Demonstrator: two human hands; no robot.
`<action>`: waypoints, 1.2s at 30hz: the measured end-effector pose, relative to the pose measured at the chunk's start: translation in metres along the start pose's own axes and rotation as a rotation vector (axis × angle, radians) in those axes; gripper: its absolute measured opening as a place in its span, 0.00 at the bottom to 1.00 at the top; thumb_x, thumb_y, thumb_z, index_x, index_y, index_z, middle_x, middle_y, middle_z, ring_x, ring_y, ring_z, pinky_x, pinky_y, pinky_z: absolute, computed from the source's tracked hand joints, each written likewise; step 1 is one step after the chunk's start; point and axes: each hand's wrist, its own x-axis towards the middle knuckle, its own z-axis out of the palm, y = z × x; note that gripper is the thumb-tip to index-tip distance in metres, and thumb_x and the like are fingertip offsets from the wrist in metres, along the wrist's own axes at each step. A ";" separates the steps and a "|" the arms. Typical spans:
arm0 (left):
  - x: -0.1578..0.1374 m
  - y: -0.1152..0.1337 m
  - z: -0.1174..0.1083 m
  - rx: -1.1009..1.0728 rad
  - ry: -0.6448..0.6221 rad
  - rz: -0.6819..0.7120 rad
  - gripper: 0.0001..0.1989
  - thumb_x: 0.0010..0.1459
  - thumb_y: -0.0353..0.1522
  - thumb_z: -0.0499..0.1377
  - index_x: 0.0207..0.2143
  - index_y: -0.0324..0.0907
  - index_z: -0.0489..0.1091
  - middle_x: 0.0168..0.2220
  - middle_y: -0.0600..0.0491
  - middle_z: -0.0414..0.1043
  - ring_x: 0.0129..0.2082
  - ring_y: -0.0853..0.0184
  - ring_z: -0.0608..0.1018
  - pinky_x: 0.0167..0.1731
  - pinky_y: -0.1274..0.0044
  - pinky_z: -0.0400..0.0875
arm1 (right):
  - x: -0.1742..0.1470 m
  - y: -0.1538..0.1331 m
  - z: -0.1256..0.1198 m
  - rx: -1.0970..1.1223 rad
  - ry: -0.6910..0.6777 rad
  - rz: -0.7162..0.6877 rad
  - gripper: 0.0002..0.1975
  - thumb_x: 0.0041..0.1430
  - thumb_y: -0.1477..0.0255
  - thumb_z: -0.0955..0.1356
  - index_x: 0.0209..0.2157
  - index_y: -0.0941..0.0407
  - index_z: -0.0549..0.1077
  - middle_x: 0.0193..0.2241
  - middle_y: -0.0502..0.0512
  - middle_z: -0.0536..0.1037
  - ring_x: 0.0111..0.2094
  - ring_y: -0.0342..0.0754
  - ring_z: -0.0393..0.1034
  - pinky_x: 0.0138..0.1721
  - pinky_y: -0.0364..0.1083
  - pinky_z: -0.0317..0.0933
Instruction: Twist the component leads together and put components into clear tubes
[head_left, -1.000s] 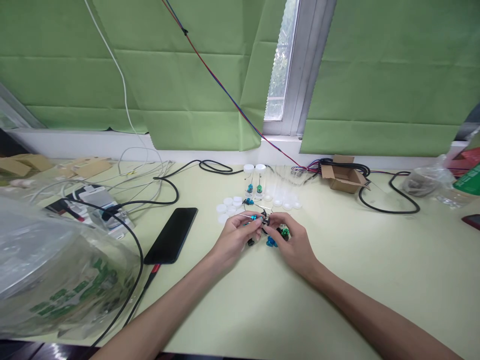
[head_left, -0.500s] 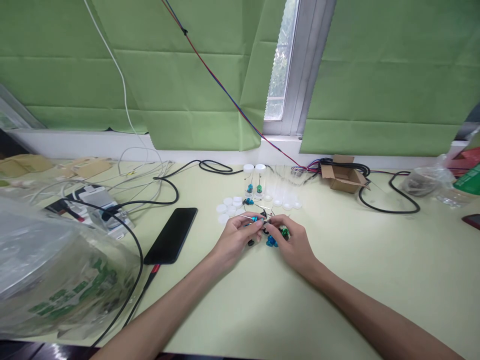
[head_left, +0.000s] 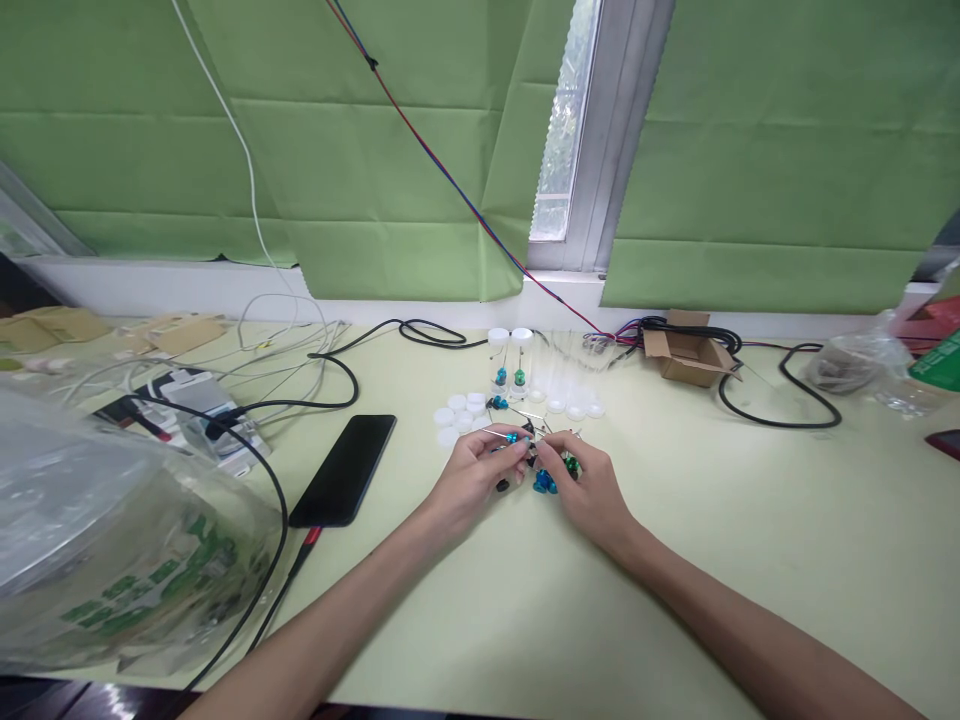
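My left hand [head_left: 484, 465] is closed in a pinch on a small blue part with a thin metal shaft [head_left: 512, 438]. Close against it, my right hand [head_left: 589, 475] is also pinched, its fingertips meeting near the same part; what they grip is too small to make out. Under and around the fingers lie several small parts: blue ones [head_left: 545, 482], a green one [head_left: 572, 466] and a black one [head_left: 502, 485]. Another blue piece [head_left: 499, 402] rests behind the hands. Two clear capped tubes stand beyond, one with a blue part [head_left: 501, 376], one with a green part [head_left: 520, 376].
White round caps [head_left: 456, 415] lie left of the hands, and several clear tubes [head_left: 562, 385] stand behind. A black phone [head_left: 343, 470] on a cable and a large plastic bag [head_left: 135, 540] are at left. An open cardboard box [head_left: 690, 355] sits at the back right.
My right fingertips have shifted slightly at the held part. Both hands otherwise stay in place, and the left keeps its pinch on the blue part.
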 end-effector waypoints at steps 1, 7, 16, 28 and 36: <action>0.000 0.000 0.000 -0.012 0.011 -0.001 0.11 0.52 0.36 0.68 0.37 0.40 0.77 0.25 0.54 0.70 0.26 0.71 0.71 0.32 0.76 0.63 | 0.000 0.000 0.000 0.011 0.005 -0.005 0.08 0.65 0.66 0.65 0.36 0.54 0.72 0.30 0.52 0.77 0.32 0.48 0.72 0.36 0.47 0.66; 0.002 0.000 -0.001 -0.052 0.028 -0.001 0.11 0.51 0.35 0.68 0.37 0.40 0.77 0.27 0.54 0.71 0.26 0.71 0.71 0.32 0.76 0.64 | -0.002 0.004 0.001 0.069 0.003 -0.062 0.07 0.63 0.69 0.67 0.43 0.54 0.71 0.35 0.53 0.77 0.37 0.48 0.72 0.41 0.47 0.67; -0.001 0.002 0.000 0.000 0.011 -0.012 0.11 0.53 0.37 0.67 0.37 0.41 0.76 0.23 0.55 0.68 0.26 0.71 0.70 0.30 0.76 0.62 | -0.001 0.003 0.001 0.041 0.011 -0.016 0.06 0.63 0.67 0.66 0.38 0.54 0.72 0.31 0.52 0.78 0.34 0.49 0.74 0.37 0.48 0.68; 0.000 -0.002 -0.002 0.035 -0.007 -0.004 0.11 0.53 0.37 0.67 0.38 0.42 0.76 0.24 0.55 0.70 0.26 0.70 0.70 0.32 0.75 0.62 | 0.000 0.001 0.000 -0.016 -0.011 0.000 0.12 0.65 0.64 0.64 0.30 0.54 0.72 0.28 0.52 0.77 0.29 0.47 0.71 0.33 0.46 0.64; 0.001 -0.002 -0.002 0.031 0.022 0.018 0.11 0.54 0.36 0.66 0.38 0.41 0.75 0.24 0.54 0.68 0.26 0.70 0.70 0.30 0.76 0.62 | -0.001 0.002 0.000 0.034 0.008 -0.007 0.07 0.64 0.66 0.66 0.39 0.54 0.72 0.29 0.51 0.77 0.31 0.47 0.71 0.35 0.46 0.65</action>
